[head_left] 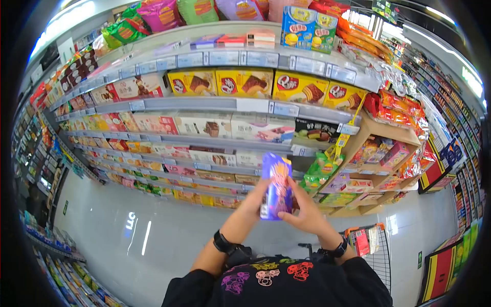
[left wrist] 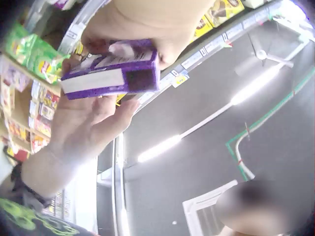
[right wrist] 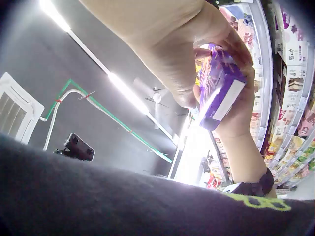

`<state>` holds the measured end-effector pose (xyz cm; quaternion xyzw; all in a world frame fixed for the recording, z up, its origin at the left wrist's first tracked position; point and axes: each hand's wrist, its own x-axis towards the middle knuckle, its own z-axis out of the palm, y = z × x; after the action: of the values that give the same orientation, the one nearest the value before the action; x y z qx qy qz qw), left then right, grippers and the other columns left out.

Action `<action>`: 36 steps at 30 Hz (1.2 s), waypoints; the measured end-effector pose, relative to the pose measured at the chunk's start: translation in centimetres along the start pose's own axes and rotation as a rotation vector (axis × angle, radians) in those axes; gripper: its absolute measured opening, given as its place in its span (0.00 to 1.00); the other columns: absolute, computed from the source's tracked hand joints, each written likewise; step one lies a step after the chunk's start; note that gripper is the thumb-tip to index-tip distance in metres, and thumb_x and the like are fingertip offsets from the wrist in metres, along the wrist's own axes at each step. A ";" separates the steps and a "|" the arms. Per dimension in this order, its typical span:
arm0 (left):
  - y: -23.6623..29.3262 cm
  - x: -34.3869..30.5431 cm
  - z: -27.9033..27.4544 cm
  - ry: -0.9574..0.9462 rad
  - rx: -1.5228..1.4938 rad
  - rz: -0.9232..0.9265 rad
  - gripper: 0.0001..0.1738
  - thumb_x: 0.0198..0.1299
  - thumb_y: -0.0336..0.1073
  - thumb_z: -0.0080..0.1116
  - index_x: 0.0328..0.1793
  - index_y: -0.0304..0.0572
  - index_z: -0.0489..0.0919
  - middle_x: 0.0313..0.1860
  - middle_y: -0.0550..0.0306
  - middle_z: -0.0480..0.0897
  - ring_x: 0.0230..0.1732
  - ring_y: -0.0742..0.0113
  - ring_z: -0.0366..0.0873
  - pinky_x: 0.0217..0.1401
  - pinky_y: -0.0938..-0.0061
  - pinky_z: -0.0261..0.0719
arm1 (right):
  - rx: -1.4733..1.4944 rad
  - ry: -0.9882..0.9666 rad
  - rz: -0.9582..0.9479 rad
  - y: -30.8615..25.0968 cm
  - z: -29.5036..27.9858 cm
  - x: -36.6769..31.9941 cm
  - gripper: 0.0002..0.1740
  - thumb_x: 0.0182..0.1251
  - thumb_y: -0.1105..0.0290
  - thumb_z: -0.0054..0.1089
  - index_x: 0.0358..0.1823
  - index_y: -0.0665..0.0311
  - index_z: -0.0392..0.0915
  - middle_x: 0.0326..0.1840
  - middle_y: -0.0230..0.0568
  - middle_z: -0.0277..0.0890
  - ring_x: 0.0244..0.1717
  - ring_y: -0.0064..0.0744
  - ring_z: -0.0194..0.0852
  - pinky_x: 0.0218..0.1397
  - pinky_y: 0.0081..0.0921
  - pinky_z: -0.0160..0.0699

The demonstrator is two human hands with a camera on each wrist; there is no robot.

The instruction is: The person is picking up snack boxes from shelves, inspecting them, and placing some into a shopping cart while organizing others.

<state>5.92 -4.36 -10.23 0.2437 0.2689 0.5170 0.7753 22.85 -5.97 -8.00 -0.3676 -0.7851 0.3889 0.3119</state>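
Both hands hold a purple snack box [head_left: 277,187] upright in front of the shelves in the head view. My left hand [head_left: 251,200] grips its left side, and my right hand [head_left: 307,212] grips the right side with the thumb across the lower front. Yellow stick-shaped snacks are pictured on its front. In the left wrist view the narrow end of the box [left wrist: 110,73] shows a white panel and a dark patch, held between the two hands. The right wrist view shows the box [right wrist: 221,88] with fingers of both hands around it.
A long shelf unit stands ahead, with yellow Q-marked cake boxes [head_left: 244,82] and white boxes [head_left: 203,126] below. Bagged snacks [head_left: 199,11] line the top. A wooden side shelf [head_left: 381,128] is at the right. A shopping cart [head_left: 381,250] holding packages stands close by my right side.
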 end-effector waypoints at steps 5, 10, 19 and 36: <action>0.5 -0.4 1.3 -0.038 -0.458 0.003 0.31 0.57 0.56 0.46 0.59 0.40 0.68 0.52 0.50 0.76 0.51 0.56 0.75 0.56 0.58 0.72 | 0.393 0.033 -0.101 -0.9 -1.4 -0.8 0.44 0.46 0.73 0.68 0.66 0.62 0.55 0.69 0.44 0.48 0.55 0.30 0.68 0.56 0.27 0.71; -1.8 -0.8 2.6 -0.006 -0.565 -0.009 0.33 0.56 0.59 0.45 0.58 0.40 0.69 0.52 0.50 0.76 0.50 0.58 0.75 0.55 0.61 0.71 | 0.355 0.156 -0.220 0.5 -1.6 -1.1 0.31 0.47 0.78 0.66 0.56 0.64 0.68 0.60 0.41 0.63 0.46 0.26 0.75 0.49 0.23 0.76; -5.0 -0.6 3.5 -0.004 -0.639 -0.033 0.34 0.55 0.60 0.43 0.57 0.40 0.69 0.50 0.52 0.76 0.49 0.59 0.75 0.46 0.69 0.76 | 0.407 0.158 -0.165 1.7 -2.9 -2.7 0.25 0.49 0.83 0.62 0.52 0.68 0.70 0.57 0.44 0.66 0.47 0.29 0.74 0.48 0.23 0.77; 1.6 -3.4 -1.0 0.018 -0.240 0.286 0.23 0.65 0.44 0.41 0.61 0.37 0.64 0.54 0.51 0.74 0.53 0.63 0.74 0.56 0.68 0.72 | 0.703 0.156 -0.060 0.4 3.2 2.6 0.33 0.54 0.82 0.58 0.62 0.70 0.57 0.55 0.42 0.67 0.51 0.26 0.70 0.53 0.22 0.71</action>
<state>3.08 -6.83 -9.31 0.1803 0.1749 0.6524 0.7151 19.12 -4.86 -9.44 -0.2432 -0.5876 0.5966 0.4896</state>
